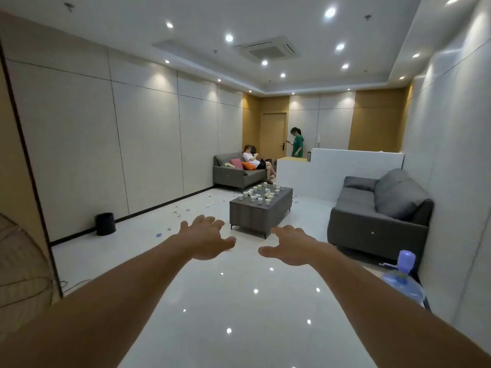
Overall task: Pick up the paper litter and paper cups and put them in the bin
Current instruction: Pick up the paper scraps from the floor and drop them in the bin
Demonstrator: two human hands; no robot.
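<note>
Head view, single vantage. Both bare forearms reach forward at mid-height over the glossy white tiled floor [239, 301]. Left hand [204, 236]: palm down, fingers spread wide and nearly straight, thumb out to the side, nothing in it, touching nothing. Right hand [289, 245]: same posture, palm down, fingers loosely fanned, thumb pointing inward, holding nothing. The two hands are near each other but apart. Small white paper cups [259, 200], many, stand or lie tipped over on top of the low grey rectangular coffee table [252, 216], which sits beyond the hands in mid-room. Crumpled white paper litter [176, 213] is scattered across the floor left of the table, trailing toward the far wall. Round black plastic bin [105, 223] stands upright against the left wall panel, well apart from the table. Dark grey fabric sofa [377, 216] along the right wall; a second grey sofa [233, 173] at the far end with a seated person [252, 159] on it. Standing person in a green top [297, 143] behind a white counter [332, 171]. Blue water jug [403, 282] at lower right.
</note>
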